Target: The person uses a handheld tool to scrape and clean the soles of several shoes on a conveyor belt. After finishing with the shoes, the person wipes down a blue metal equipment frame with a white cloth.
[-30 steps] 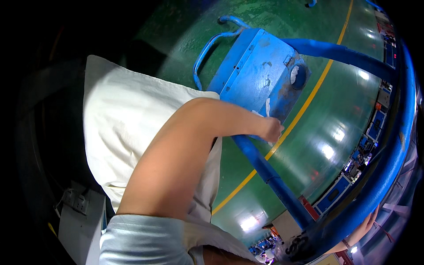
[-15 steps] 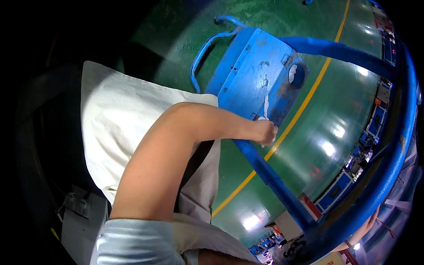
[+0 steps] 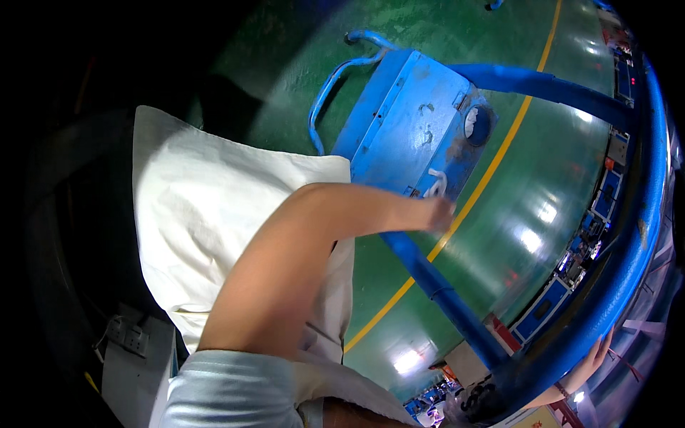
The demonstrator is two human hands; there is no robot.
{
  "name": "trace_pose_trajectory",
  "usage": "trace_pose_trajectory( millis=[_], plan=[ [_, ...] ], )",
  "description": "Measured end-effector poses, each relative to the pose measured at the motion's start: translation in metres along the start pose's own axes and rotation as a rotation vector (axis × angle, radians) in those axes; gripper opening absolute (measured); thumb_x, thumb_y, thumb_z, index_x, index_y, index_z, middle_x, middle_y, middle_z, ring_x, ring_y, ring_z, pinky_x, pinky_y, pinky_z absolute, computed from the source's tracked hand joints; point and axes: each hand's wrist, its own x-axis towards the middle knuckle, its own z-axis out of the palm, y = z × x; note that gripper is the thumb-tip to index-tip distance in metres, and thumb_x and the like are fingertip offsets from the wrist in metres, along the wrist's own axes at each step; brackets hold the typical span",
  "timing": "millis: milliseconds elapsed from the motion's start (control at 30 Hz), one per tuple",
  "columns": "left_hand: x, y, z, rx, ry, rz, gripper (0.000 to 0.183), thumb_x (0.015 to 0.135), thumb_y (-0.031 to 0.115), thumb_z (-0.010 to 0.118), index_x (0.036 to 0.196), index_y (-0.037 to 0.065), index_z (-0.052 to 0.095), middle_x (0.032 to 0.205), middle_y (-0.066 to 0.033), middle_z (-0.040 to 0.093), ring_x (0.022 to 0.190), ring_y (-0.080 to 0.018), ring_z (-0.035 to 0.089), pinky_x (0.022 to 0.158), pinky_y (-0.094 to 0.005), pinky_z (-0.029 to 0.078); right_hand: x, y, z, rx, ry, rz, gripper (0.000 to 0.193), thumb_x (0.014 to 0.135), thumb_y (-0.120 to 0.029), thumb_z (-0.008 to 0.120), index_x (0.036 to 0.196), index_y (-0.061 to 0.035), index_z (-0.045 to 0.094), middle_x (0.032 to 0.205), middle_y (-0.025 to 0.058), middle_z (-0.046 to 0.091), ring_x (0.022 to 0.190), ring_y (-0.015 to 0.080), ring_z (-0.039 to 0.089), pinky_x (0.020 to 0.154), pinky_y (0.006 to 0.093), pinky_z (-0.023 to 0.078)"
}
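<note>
Nearest to us, at the lower edge, we see the pale grey sleeve [image 3: 235,389] of our own left arm, and from it the bare forearm runs up and to the right across the picture. Under the arm lies a large off-white woven sack [image 3: 193,214], flat and smooth, spreading to the left and toward the far side.

At the lower right, our right hand [image 3: 596,357] rests against the thick curved blue metal rail [image 3: 628,271] that sweeps up the right side; only its edge shows, so we cannot tell whether its grip is spread or pressed together around the rail.

Further out, our left hand [image 3: 437,212] reaches the near edge of the scuffed blue metal box [image 3: 414,128], touching it just beside a small white hook-shaped piece [image 3: 435,185]. The fingers are blurred and seen from behind, so we cannot tell the state of this grip either. A straight blue metal bar [image 3: 442,292] runs from under the hand down to the right.

The box sits right of centre, tilted, with a looped blue tube handle [image 3: 325,100] on its far left side. Beyond everything spreads the glossy green floor [image 3: 499,207], crossed by a yellow painted line [image 3: 492,164].
</note>
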Motion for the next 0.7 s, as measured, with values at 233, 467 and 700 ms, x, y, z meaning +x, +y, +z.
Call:
trace_pose_trajectory(
  millis=[233,467,700],
  plan=[
    [0.025,-0.026,0.028,-0.005,0.038,0.021,0.009,0.063,0.016,0.051,0.064,0.010,0.058,0.070,-0.0013,0.055,0.079,-0.0179,0.050,0.061,-0.0298,0.042,0.001,0.007,0.001,0.093,-0.028,0.028,0.039,0.080,-0.021,0.045,0.114,-0.0046,0.038,0.098,0.0090,0.050,0.068,0.0081,0.046,0.056,0.0170,0.036],
    [0.040,-0.045,-0.009,-0.035,0.249,-0.251,0.009,0.059,0.019,0.053,0.059,0.011,0.058,0.068,0.0002,0.055,0.075,-0.0168,0.050,0.055,-0.0284,0.039,-0.001,0.008,-0.018,0.018,0.018,0.015,0.040,0.080,-0.022,0.043,0.115,-0.0036,0.037,0.108,0.0120,0.044,0.095,0.0166,0.044,0.081,0.0256,0.034],
    [-0.023,0.008,0.009,-0.033,0.180,0.007,0.011,0.054,0.017,0.054,0.060,0.009,0.059,0.064,-0.0013,0.055,0.071,-0.0184,0.050,0.048,-0.0301,0.041,-0.008,-0.004,0.002,-0.025,0.033,0.027,0.038,0.079,-0.026,0.047,0.112,-0.0082,0.041,0.090,0.0055,0.052,0.065,0.0052,0.044,0.053,0.0149,0.034]
  ],
)
